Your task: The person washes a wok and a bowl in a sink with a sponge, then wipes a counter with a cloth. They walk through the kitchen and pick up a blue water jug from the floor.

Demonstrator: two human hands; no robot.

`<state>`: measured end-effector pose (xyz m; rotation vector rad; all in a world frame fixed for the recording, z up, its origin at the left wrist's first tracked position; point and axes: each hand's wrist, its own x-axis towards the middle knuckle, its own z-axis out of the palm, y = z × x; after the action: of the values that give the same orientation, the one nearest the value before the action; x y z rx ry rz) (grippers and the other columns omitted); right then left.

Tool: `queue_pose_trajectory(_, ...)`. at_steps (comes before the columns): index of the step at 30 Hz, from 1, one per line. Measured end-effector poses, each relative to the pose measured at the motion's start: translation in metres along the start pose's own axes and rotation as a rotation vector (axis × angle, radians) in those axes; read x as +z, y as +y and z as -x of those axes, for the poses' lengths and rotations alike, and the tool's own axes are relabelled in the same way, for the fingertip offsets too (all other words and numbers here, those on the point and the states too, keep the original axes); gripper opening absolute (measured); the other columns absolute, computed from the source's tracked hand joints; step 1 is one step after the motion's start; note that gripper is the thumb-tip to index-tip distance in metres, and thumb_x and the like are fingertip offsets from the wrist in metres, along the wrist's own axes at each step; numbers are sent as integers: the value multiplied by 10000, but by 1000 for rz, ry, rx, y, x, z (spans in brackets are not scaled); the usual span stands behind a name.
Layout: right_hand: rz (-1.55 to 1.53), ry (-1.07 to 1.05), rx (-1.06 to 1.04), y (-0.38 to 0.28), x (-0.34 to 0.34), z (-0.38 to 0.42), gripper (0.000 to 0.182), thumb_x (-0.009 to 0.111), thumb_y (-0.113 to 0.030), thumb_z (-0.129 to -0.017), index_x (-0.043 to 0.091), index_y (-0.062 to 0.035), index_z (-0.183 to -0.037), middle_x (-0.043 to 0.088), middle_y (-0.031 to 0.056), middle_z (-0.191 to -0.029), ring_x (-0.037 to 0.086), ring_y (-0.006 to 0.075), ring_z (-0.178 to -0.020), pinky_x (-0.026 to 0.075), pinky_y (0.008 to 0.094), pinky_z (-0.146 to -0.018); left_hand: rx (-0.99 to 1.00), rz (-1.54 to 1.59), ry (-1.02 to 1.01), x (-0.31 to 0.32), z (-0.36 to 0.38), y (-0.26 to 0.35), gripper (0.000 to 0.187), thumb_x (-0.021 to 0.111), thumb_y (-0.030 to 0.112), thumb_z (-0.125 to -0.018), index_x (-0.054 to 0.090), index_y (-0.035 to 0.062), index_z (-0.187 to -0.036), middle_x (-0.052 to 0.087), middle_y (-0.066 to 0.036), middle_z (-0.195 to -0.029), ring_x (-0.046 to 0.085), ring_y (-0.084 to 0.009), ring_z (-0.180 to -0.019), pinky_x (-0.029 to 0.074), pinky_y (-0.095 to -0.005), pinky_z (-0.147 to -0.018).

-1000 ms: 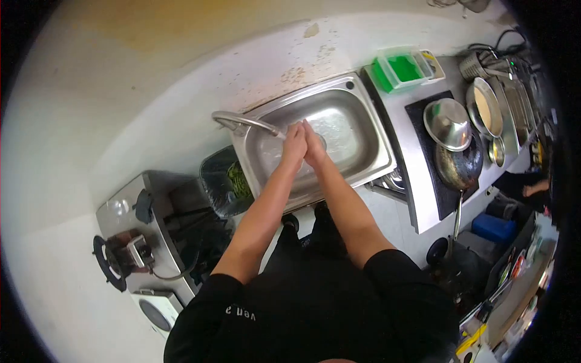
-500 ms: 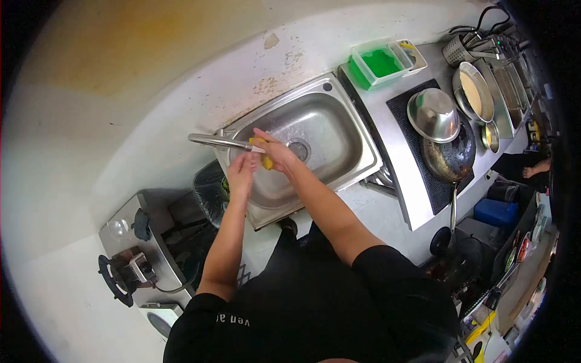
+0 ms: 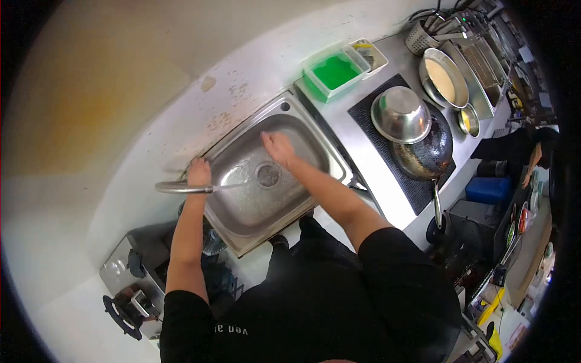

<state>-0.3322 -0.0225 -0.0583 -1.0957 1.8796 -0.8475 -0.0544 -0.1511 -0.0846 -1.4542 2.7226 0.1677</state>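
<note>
My left hand (image 3: 199,172) is at the base of the curved metal tap (image 3: 175,187), its fingers closed around the spot where the tap handle sits. The hand hides the handle itself. Water runs from the spout into the stainless steel sink (image 3: 242,221), near the round drain (image 3: 268,174). Over the far part of the basin is my right hand (image 3: 278,147), its fingers curled closed. No yellow shows in it from this angle, so what it holds, if anything, is hidden.
Right of the sink, a counter (image 3: 357,157) carries a tub of green liquid (image 3: 334,72), an upturned metal bowl (image 3: 400,115), a dark wok (image 3: 423,151) and a pan of pale batter (image 3: 440,80). Another person's arm (image 3: 532,163) shows far right. A gas burner (image 3: 130,308) stands lower left.
My hands have parted: the left moved to the tap's base, the right away from the stream. The yellow piece in my right hand no longer shows. The view has shifted rightward.
</note>
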Motion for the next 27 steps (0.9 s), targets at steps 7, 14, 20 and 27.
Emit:
queue_pose_trajectory(7, 903, 234, -518, 20, -83, -46, 625, 514, -332, -872, 276, -86, -1395, 288, 115, -1435, 247, 287, -1330, 224, 467, -1074, 239, -250, -2, -45, 2, -14, 216, 543, 173, -788, 648, -1, -860, 594, -168, -986, 546, -306, -982, 463, -438, -825)
queue_pose_trajectory(14, 1064, -53, -318, -3, -105, -38, 748, 647, -535, -717, 448, -157, -1331, 256, 76, -1470, 122, 320, -1377, 157, 572, -1068, 158, -772, -317, -89, 8, 39, 181, 570, 133, -783, 651, 30, -909, 623, -103, -911, 583, -255, -925, 498, -334, -795)
queue_pose_trajectory(20, 1257, -377, -258, -158, -162, 0, 562, 749, -515, -630, 645, -251, -1116, 418, 91, -1349, 171, 355, -1342, 198, 633, -1009, 328, -420, 24, -38, 47, 10, 299, 582, 241, -771, 618, 95, -1030, 545, -159, -1148, 498, -316, -1085, 393, -468, -907)
queue_pose_trajectory(27, 799, -93, -177, -263, -214, 84, 595, 730, -506, -673, 620, -185, -1161, 496, 70, -1311, 387, 307, -1261, 301, 466, -1040, 439, -58, 127, -12, 158, 71, 536, 651, 218, -698, 513, 157, -1212, 304, -147, -1410, 257, -380, -1308, 93, -688, -1002)
